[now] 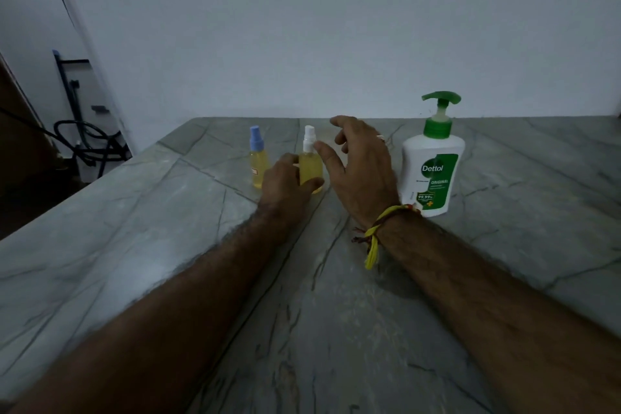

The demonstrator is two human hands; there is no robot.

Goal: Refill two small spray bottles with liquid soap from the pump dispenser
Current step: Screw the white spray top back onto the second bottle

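Two small spray bottles with yellow liquid stand upright on the grey stone counter [336, 279]. The white-capped spray bottle [309, 165] is in the middle, and my left hand [285, 188] is wrapped around its lower body. The blue-capped spray bottle [258, 161] stands just to its left, untouched. My right hand [359, 171] hovers beside the white cap with fingers spread, the thumb tip close to the cap and holding nothing. The white Dettol pump dispenser [431, 165] with a green pump stands upright to the right of my right hand.
A pale wall runs along the counter's far edge. The counter's left edge slants from the far middle toward the near left; beyond it a dark gap holds black hoses and cables [87, 144]. A yellow and red thread [376, 235] is tied around my right wrist.
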